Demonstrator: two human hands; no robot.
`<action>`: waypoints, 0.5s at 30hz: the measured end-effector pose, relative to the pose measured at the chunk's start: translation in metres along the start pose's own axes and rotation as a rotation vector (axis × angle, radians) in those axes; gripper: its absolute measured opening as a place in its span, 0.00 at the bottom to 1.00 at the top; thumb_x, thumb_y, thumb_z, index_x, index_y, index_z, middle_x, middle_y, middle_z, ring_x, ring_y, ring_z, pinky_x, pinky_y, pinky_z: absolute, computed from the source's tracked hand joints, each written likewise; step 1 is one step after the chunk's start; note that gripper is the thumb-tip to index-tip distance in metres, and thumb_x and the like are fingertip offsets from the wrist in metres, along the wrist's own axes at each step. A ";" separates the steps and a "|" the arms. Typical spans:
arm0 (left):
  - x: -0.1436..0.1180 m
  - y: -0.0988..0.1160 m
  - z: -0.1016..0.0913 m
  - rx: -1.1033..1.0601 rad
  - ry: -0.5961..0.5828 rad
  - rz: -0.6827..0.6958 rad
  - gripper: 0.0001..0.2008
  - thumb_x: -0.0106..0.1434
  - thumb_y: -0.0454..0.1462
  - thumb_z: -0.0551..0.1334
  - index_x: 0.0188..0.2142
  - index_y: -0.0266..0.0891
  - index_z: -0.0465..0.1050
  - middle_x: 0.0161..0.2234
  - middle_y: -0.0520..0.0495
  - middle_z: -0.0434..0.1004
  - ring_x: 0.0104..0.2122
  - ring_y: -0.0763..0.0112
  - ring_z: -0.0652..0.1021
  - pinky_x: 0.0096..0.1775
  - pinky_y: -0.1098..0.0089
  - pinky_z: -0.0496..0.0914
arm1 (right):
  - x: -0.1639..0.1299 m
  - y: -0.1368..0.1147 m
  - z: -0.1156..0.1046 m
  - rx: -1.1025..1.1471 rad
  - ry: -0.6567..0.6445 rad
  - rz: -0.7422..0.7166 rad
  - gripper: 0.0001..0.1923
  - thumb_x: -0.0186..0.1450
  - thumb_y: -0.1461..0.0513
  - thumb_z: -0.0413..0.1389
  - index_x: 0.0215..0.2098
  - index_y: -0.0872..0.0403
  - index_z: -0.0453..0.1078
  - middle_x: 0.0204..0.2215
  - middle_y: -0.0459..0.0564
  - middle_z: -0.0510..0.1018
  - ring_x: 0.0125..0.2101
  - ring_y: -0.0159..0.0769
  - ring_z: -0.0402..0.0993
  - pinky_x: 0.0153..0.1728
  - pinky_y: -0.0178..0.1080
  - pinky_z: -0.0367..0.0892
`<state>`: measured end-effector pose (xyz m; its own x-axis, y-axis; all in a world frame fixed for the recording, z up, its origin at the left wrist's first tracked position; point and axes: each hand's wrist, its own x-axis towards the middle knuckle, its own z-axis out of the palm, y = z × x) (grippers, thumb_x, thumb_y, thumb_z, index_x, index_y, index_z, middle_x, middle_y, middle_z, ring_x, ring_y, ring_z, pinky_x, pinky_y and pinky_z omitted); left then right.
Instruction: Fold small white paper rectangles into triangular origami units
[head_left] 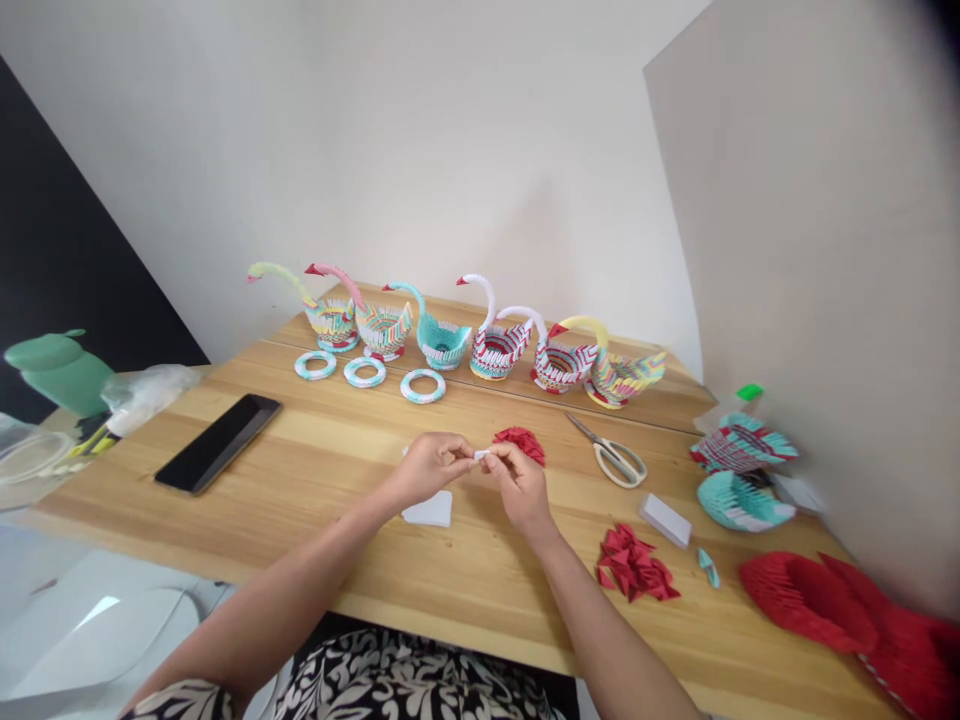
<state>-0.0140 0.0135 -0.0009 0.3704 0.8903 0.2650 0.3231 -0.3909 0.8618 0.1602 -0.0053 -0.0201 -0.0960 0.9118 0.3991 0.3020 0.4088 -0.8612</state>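
Head view showed a wooden table [315,480] set against a white wall. At far left stood a green figure [60,370] with a clear bag [146,392] beside it. A black phone [219,442] lay flat on the table, well left of the hands. Along the back edge stood a row of six paper swans [442,335], necks raised, with three paper rings [364,372] lying just in front of the leftmost three.

The left hand [429,466] and right hand [517,482] met above the table's middle. Both pinched one small white paper piece [481,455] between thumb and fingertips, fingers narrow and closed on it. The piece was held clear of the table surface, between the two hands. A white paper stack [429,510] lay on the table under the left hand. A small red pile [520,443] lay just behind the right hand.

Scissors [616,458] lay to the right of the hands, blades closed as far as could be seen. A white block [665,520] lay near them. A larger heap of red folded pieces [634,565] sat nearer the front edge, a single teal piece [709,567] beside it. At far right lay two part-built teal bodies [742,470] and a large red body [847,610].
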 end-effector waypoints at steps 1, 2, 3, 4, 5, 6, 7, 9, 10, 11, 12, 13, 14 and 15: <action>0.000 0.001 0.000 -0.017 0.000 -0.002 0.07 0.58 0.37 0.61 0.28 0.36 0.75 0.27 0.51 0.78 0.28 0.73 0.74 0.31 0.75 0.65 | 0.000 0.000 0.000 0.018 0.006 0.008 0.09 0.64 0.57 0.52 0.30 0.53 0.69 0.25 0.46 0.74 0.27 0.34 0.70 0.31 0.36 0.67; 0.000 0.002 0.001 -0.039 0.002 -0.005 0.06 0.58 0.37 0.61 0.29 0.36 0.75 0.28 0.50 0.78 0.29 0.72 0.75 0.32 0.75 0.66 | 0.000 0.001 0.000 0.032 0.011 0.016 0.10 0.64 0.57 0.52 0.30 0.53 0.69 0.25 0.46 0.74 0.27 0.34 0.70 0.32 0.35 0.67; 0.000 0.002 0.001 -0.066 0.008 -0.010 0.06 0.58 0.37 0.62 0.29 0.36 0.75 0.29 0.50 0.79 0.30 0.72 0.75 0.33 0.74 0.66 | 0.000 0.001 0.001 0.041 0.014 0.021 0.10 0.64 0.56 0.52 0.30 0.53 0.69 0.25 0.46 0.73 0.27 0.34 0.70 0.32 0.35 0.67; 0.001 0.003 0.001 -0.096 0.017 -0.015 0.06 0.57 0.37 0.62 0.30 0.36 0.75 0.29 0.49 0.79 0.30 0.71 0.76 0.33 0.74 0.67 | 0.000 0.001 0.001 0.046 0.016 0.024 0.10 0.65 0.56 0.52 0.30 0.53 0.69 0.25 0.46 0.73 0.27 0.34 0.70 0.32 0.35 0.67; 0.001 0.004 0.001 -0.127 0.028 -0.018 0.06 0.57 0.37 0.63 0.30 0.36 0.75 0.29 0.49 0.79 0.30 0.71 0.76 0.34 0.74 0.67 | 0.000 0.001 0.001 0.049 0.017 0.024 0.10 0.65 0.56 0.51 0.30 0.53 0.69 0.25 0.46 0.73 0.27 0.33 0.70 0.32 0.35 0.67; 0.001 0.005 0.001 -0.153 0.040 -0.020 0.06 0.56 0.38 0.63 0.30 0.36 0.75 0.29 0.49 0.79 0.31 0.70 0.76 0.34 0.74 0.67 | 0.000 0.001 0.001 0.050 0.016 0.024 0.10 0.65 0.56 0.51 0.30 0.53 0.69 0.25 0.46 0.73 0.27 0.33 0.70 0.31 0.35 0.67; 0.001 0.006 0.000 -0.170 0.050 -0.017 0.06 0.56 0.38 0.63 0.30 0.36 0.75 0.29 0.48 0.79 0.31 0.70 0.76 0.35 0.74 0.67 | -0.001 0.001 0.001 0.048 0.014 0.021 0.10 0.65 0.57 0.51 0.30 0.53 0.69 0.24 0.46 0.73 0.27 0.33 0.70 0.31 0.35 0.67; 0.001 0.008 0.000 -0.169 0.064 -0.003 0.07 0.57 0.38 0.63 0.29 0.36 0.75 0.29 0.49 0.79 0.31 0.71 0.76 0.35 0.74 0.67 | -0.001 0.000 0.001 0.040 0.013 0.016 0.10 0.65 0.57 0.52 0.30 0.53 0.70 0.24 0.46 0.73 0.27 0.33 0.70 0.30 0.34 0.66; 0.001 0.008 -0.001 -0.155 0.070 0.004 0.07 0.58 0.38 0.63 0.28 0.36 0.75 0.29 0.49 0.79 0.30 0.71 0.76 0.35 0.74 0.67 | -0.001 -0.001 0.001 0.034 0.015 0.013 0.10 0.65 0.57 0.52 0.30 0.53 0.70 0.24 0.46 0.73 0.26 0.33 0.70 0.30 0.34 0.66; 0.000 0.008 -0.001 -0.137 0.075 0.008 0.08 0.58 0.39 0.62 0.28 0.36 0.74 0.28 0.49 0.78 0.30 0.71 0.76 0.34 0.74 0.67 | -0.001 -0.001 0.001 0.027 0.017 0.012 0.09 0.64 0.58 0.52 0.30 0.53 0.70 0.24 0.46 0.73 0.26 0.33 0.70 0.30 0.35 0.66; 0.000 0.009 -0.001 -0.118 0.078 0.010 0.08 0.59 0.39 0.62 0.27 0.36 0.74 0.28 0.49 0.78 0.29 0.72 0.75 0.34 0.75 0.66 | -0.001 -0.002 0.001 0.022 0.019 0.011 0.09 0.64 0.58 0.52 0.30 0.53 0.70 0.24 0.46 0.73 0.26 0.33 0.70 0.30 0.35 0.66; 0.000 0.009 -0.001 -0.099 0.079 0.012 0.09 0.59 0.39 0.61 0.27 0.36 0.74 0.27 0.49 0.78 0.29 0.72 0.75 0.33 0.75 0.66 | -0.001 -0.002 0.001 0.019 0.020 0.012 0.09 0.64 0.58 0.52 0.30 0.53 0.70 0.24 0.46 0.73 0.26 0.33 0.70 0.30 0.35 0.66; 0.000 0.009 -0.002 -0.082 0.080 0.014 0.09 0.59 0.40 0.61 0.27 0.36 0.74 0.27 0.50 0.77 0.28 0.72 0.75 0.32 0.75 0.65 | -0.001 -0.002 0.001 0.017 0.017 0.012 0.09 0.64 0.58 0.52 0.30 0.53 0.70 0.24 0.46 0.73 0.26 0.33 0.70 0.30 0.35 0.66; 0.000 0.008 -0.002 -0.065 0.080 0.016 0.10 0.59 0.40 0.61 0.27 0.36 0.73 0.26 0.50 0.77 0.28 0.73 0.74 0.32 0.75 0.65 | -0.001 -0.003 0.001 0.015 0.012 0.013 0.09 0.64 0.58 0.52 0.30 0.53 0.70 0.24 0.46 0.73 0.26 0.33 0.70 0.30 0.35 0.66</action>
<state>-0.0130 0.0104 0.0070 0.3029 0.9011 0.3103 0.2600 -0.3914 0.8827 0.1581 -0.0075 -0.0186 -0.0808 0.9165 0.3919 0.2893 0.3978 -0.8707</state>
